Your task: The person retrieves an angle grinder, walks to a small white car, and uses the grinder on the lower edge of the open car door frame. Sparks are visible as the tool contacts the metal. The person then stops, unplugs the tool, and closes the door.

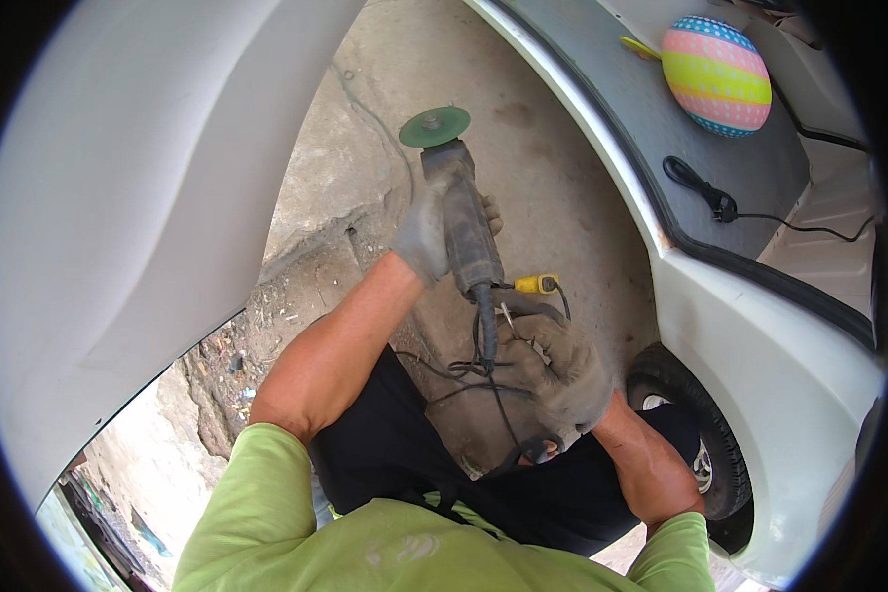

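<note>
My left hand, in a dusty grey glove, is wrapped round the body of a dark angle grinder. The grinder points away from me, and a flat green disc sits at its far end. Its black cord hangs from the near end and loops below. To the right and nearer to me, my gloved right hand is closed, with a thin metal tool showing at its fingers; its exact kind is unclear. Just beyond that hand is a yellow electrical connector on a black cable.
A white vehicle door fills the left side. At right are the vehicle's sill and a wheel. On the vehicle floor lie a striped, patterned ball and a black plug with cable. Cracked concrete ground lies between.
</note>
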